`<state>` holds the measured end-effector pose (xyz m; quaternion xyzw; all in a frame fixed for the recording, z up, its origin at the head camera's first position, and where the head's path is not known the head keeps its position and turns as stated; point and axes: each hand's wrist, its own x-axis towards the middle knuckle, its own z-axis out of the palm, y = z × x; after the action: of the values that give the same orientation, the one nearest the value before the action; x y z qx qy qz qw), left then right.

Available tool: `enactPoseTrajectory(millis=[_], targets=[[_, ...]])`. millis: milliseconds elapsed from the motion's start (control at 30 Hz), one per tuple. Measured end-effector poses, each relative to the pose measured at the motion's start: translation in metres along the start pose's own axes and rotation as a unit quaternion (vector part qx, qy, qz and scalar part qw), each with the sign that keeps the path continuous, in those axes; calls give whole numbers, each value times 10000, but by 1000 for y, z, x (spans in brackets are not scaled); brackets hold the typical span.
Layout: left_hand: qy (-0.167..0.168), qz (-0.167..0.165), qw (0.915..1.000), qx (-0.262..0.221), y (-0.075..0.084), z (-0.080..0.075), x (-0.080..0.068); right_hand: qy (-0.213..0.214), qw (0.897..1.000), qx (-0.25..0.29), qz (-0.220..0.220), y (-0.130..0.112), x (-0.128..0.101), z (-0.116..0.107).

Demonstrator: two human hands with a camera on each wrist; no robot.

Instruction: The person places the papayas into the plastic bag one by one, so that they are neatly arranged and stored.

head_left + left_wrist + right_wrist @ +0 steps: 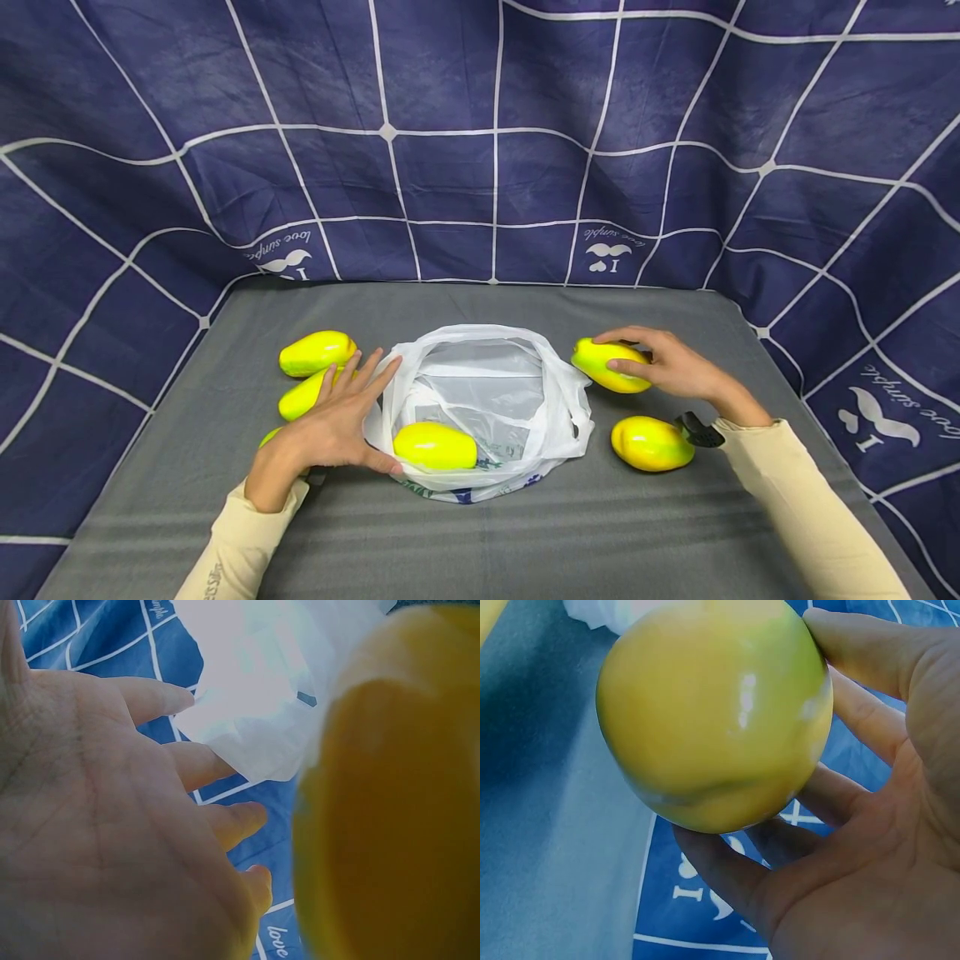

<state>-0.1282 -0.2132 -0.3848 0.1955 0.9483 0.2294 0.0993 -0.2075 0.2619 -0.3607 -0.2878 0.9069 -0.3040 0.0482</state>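
My right hand (667, 362) holds a glossy yellow-green papaya (611, 365) at the right of the white plastic bag. In the right wrist view, the thumb and fingers curve round the papaya (716, 720). My left hand (330, 425) has its fingers spread at the bag's left side, the thumb right at its rim; the left wrist view shows the palm (112, 817) holding nothing. The plastic bag (566, 408) stands with its mouth wide. Inside it, near the front, lies one papaya (435, 446).
A second papaya (651, 443) lies below my right hand, by the wrist strap. At the left are a papaya (317, 353), another papaya (300, 398) partly behind my fingers, and a third mostly hidden. A blue checked cloth (450, 167) rises behind the grey table (480, 550).
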Motion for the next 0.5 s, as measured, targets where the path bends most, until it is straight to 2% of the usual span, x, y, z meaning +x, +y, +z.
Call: enactPoseTrajectory(millis=[233, 500], targets=[[-7, -9, 10000, 17, -1, 1, 0, -22, 9999, 44, -100, -7, 9, 3], [-9, 1, 10000, 18, -2, 1, 1, -83, 9989, 13, -457, -20, 19, 10]])
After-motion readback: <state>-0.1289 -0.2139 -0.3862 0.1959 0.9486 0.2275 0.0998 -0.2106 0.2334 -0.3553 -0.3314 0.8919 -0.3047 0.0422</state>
